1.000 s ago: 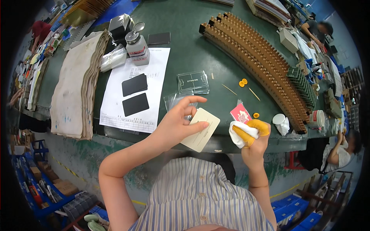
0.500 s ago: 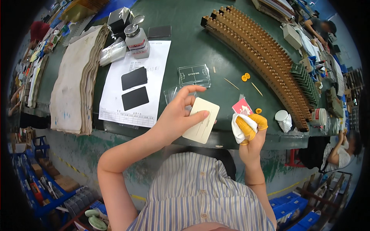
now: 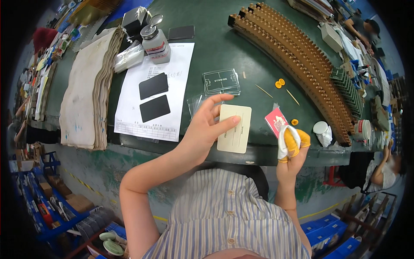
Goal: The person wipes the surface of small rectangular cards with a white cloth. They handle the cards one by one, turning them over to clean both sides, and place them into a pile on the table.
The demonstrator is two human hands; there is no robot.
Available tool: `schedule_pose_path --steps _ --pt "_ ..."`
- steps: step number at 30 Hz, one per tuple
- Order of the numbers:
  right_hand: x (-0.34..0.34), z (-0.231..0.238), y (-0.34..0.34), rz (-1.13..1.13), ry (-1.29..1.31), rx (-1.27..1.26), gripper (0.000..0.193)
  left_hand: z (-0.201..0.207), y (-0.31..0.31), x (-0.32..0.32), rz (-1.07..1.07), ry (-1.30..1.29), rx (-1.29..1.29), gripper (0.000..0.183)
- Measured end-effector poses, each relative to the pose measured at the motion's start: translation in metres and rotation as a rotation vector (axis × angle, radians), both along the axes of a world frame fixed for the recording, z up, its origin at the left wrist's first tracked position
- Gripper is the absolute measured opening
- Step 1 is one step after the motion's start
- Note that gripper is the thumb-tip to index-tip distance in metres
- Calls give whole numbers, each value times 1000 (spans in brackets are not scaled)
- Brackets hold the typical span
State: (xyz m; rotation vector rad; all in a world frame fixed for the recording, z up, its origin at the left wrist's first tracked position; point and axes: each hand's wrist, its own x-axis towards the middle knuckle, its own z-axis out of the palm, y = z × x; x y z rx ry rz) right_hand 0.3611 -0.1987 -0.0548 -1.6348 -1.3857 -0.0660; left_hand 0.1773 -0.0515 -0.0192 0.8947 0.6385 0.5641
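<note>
My left hand (image 3: 206, 125) holds a cream rectangular card (image 3: 235, 128) upright over the near edge of the dark green table (image 3: 215, 52), fingers spread across its face. My right hand (image 3: 291, 149), wearing yellow finger cots, is closed on a white wiping cloth (image 3: 283, 138) just right of the card. A red packet (image 3: 275, 121) lies on the table beside that hand. Clear plastic sleeves (image 3: 221, 81) lie just beyond the card.
Two black cards (image 3: 154, 97) rest on a white printed sheet (image 3: 153, 93). A stack of grey cloth (image 3: 88, 86) sits left, a solvent dispenser bottle (image 3: 156, 43) behind. Long brown slotted racks (image 3: 297, 56) curve along the right. Another person (image 3: 386, 170) sits at far right.
The card and my left hand have shifted slightly right and lower in view; my index finger now stretches across the card's face. My right hand stays closed on the cloth.
</note>
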Motion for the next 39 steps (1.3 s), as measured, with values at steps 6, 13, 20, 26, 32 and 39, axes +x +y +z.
schedule_pose_path --steps 6,13,20,26,32,39 --pt "41 -9 -22 -284 -94 17 31 -1 -7 10 -5 -53 -140 45" --pt "67 5 -37 -434 -251 -370 45 -7 -10 22 -29 -54 -172 43" --pt "48 -4 -42 -93 545 195 60 0 -20 30 -76 4 9 49" --pt "23 11 -19 429 1413 246 73 0 -27 36 -100 -38 122 51" --pt "19 6 -14 518 1518 171 72 0 -30 42 -110 -51 116 51" --pt "12 6 -11 486 1487 130 64 -1 -29 46 -135 -27 111 50"
